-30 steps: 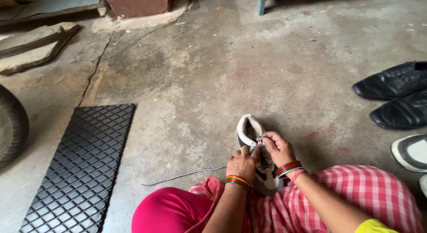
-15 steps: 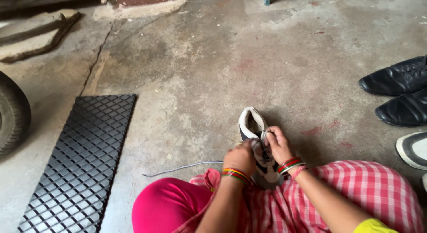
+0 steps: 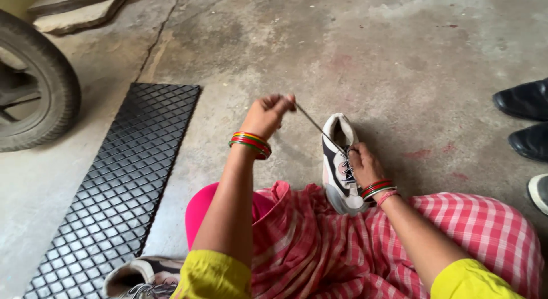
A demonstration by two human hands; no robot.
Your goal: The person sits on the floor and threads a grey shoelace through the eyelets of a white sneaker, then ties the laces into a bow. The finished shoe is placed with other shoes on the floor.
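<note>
The left hand is raised, pinching a grey shoelace pulled taut from a white and black sneaker. The right hand rests on the sneaker's lacing. A black rubber mat lies on the concrete floor beside a tyre.

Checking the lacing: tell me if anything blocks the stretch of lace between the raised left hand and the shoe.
Nothing visible does. The lace runs taut and clear from the left hand to the shoe, where the right hand rests.
</note>
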